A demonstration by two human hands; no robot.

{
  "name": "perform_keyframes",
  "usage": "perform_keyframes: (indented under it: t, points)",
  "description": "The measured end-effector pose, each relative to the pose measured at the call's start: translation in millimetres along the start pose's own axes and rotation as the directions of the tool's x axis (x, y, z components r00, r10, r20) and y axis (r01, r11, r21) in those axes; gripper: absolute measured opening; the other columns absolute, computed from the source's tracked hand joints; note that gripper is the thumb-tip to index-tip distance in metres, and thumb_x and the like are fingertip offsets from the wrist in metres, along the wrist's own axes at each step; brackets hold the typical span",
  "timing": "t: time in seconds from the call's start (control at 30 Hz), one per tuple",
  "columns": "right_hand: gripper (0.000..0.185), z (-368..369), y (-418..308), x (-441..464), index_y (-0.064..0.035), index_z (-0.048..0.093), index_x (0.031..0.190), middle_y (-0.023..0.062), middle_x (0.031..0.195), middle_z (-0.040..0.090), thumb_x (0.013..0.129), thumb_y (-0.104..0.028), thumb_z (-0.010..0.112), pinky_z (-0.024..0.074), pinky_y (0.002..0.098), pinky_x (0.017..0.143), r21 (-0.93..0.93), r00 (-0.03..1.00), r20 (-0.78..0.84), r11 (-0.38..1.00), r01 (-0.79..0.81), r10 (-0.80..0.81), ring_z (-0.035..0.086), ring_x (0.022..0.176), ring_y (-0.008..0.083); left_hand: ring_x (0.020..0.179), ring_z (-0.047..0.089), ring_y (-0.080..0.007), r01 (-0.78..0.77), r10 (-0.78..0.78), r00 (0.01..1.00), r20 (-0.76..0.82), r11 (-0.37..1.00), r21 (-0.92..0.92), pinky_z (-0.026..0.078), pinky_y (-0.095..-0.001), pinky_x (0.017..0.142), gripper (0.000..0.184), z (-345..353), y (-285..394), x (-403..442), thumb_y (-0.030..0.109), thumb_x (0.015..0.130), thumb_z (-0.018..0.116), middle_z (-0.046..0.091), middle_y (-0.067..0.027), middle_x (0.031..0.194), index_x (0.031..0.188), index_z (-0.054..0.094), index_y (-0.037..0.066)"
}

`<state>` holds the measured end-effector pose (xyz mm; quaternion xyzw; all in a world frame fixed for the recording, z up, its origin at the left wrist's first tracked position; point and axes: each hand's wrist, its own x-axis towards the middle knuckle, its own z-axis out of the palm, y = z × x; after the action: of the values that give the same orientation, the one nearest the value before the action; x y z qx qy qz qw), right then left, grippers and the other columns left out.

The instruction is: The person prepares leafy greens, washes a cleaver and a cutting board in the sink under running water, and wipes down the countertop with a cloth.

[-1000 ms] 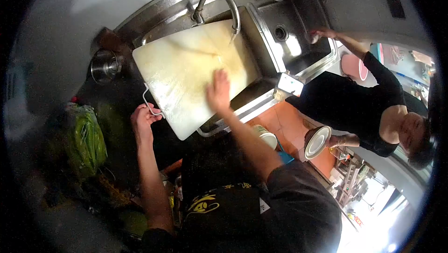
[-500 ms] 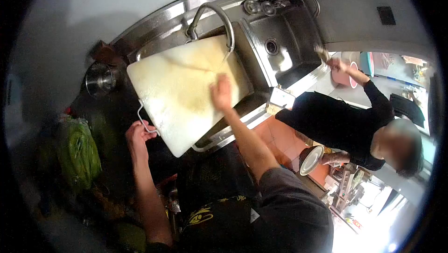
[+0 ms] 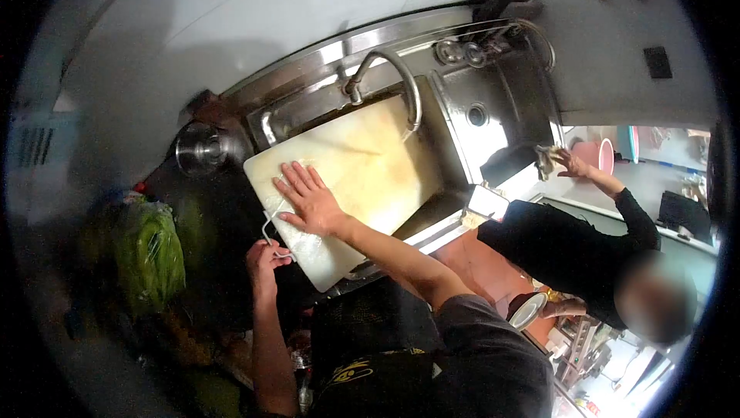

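A large white cutting board (image 3: pixel 370 179) with yellowish stains lies tilted across the left basin of a steel sink. My left hand (image 3: pixel 267 256) is closed round the wire handle (image 3: pixel 267 230) at the board's lower left edge. Flat on the board's left part rests my right hand (image 3: pixel 312 203), its fingers spread. The curved faucet (image 3: pixel 412 94) reaches over the board's far right part, and a thin stream of water falls from it onto the surface.
A co-worker in black (image 3: pixel 563 252) stands at right, holding a cloth-like item (image 3: pixel 547 162) and a round bowl or lid (image 3: pixel 529 311). The second basin (image 3: pixel 505 102) is beyond the board. At left are a metal pot (image 3: pixel 202 150) and bagged green vegetables (image 3: pixel 150 256).
My right hand has slid from the board's middle to its left part, near the handle. My left hand keeps its hold. The view has shifted, and the co-worker's arm with the cloth-like item has moved.
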<state>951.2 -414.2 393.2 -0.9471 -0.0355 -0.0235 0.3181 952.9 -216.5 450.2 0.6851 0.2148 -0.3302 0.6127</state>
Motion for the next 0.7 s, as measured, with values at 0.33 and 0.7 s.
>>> perform_keyframes:
  t: [0.33, 0.7]
  points:
    - [0.052, -3.9, 214.3, -46.2, -0.0123, 0.051, 0.129, 0.0189, 0.122, 0.058, 0.087, -0.042, 0.057, 0.0467, 0.0425, 0.093, 0.09, 0.464, 0.105, 0.456, -0.886, 0.88, 0.055, 0.113, 0.036, 0.06, 0.064, -0.0195, -0.041, 0.045, 0.998, -0.047, 0.996, 0.076, 0.055, -0.0308, 0.054, 0.013, -15.3, -50.4, 21.4, 0.012, 0.088, 0.054, 0.065, -0.0124, 0.075, 0.085, 0.058, 0.0]
    - [0.057, 9.1, 105.9, 114.6, -0.0069, 0.049, 0.132, 0.0146, 0.139, 0.044, 0.094, -0.048, 0.038, 0.0251, 0.0438, 0.111, -0.301, 0.969, -0.056, 0.929, 0.214, -0.241, 0.037, 0.131, 0.0297, 0.058, 0.059, -0.0137, -0.054, 0.064, 0.997, -0.035, 0.972, 0.23, 0.049, -0.0289, 0.055, 0.015, -26.3, -60.5, 34.0, 0.01, 0.088, 0.058, 0.06, -0.0073, 0.068, 0.08, 0.057, -0.003]
